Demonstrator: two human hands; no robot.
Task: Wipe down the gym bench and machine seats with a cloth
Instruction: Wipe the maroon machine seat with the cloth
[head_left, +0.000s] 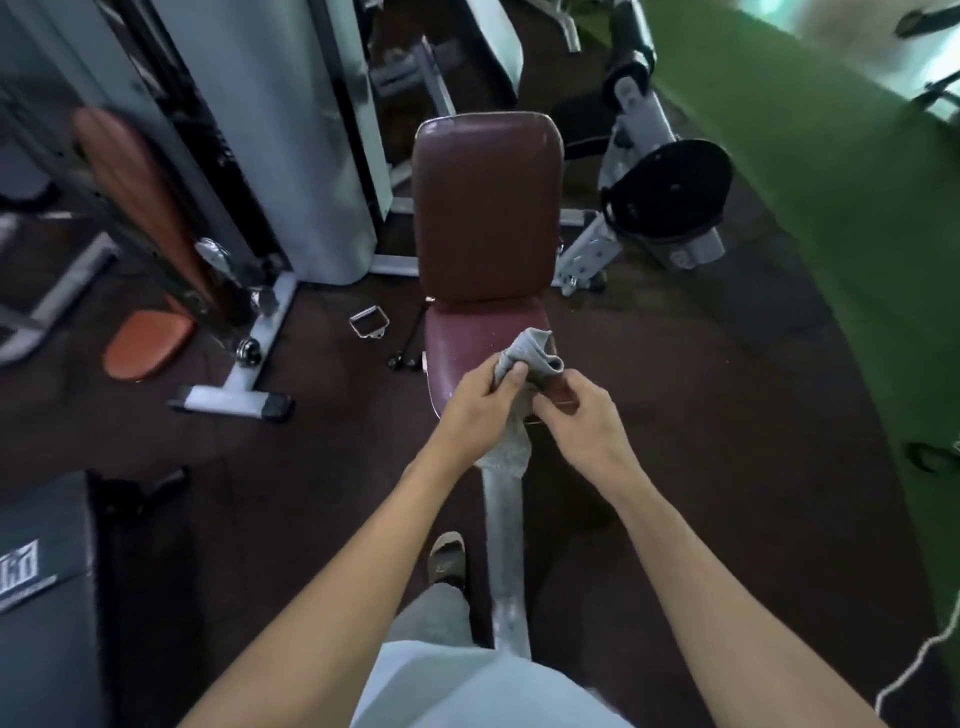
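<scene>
while both the left hand (480, 402) and right hand (579, 421) pinch the grey cloth (530, 358) at frame centre, i would fold it flat before wiping the seat (457, 353).

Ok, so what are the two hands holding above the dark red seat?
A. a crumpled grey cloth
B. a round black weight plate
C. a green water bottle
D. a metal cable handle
A: the left hand and the right hand both pinch a crumpled grey cloth just over the front of the dark red padded seat.
</scene>
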